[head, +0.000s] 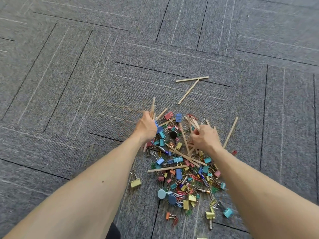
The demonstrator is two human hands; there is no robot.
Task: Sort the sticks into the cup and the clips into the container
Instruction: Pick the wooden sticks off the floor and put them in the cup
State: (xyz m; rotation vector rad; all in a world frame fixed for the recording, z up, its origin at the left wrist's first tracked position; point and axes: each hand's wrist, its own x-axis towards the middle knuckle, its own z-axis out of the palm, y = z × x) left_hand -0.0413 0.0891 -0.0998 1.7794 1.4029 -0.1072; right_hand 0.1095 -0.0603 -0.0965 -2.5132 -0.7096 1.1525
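We are early: our left hand (146, 125) grips a stick bundle (153, 105), our right hand (205, 138) pinches loose sticks (190, 122); the clip pile (179, 174) lies unsorted at lower centre.

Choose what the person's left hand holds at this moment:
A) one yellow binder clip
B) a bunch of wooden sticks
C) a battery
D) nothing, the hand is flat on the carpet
B: the left hand has its fingers curled round several sticks, whose ends stand out above the fist.
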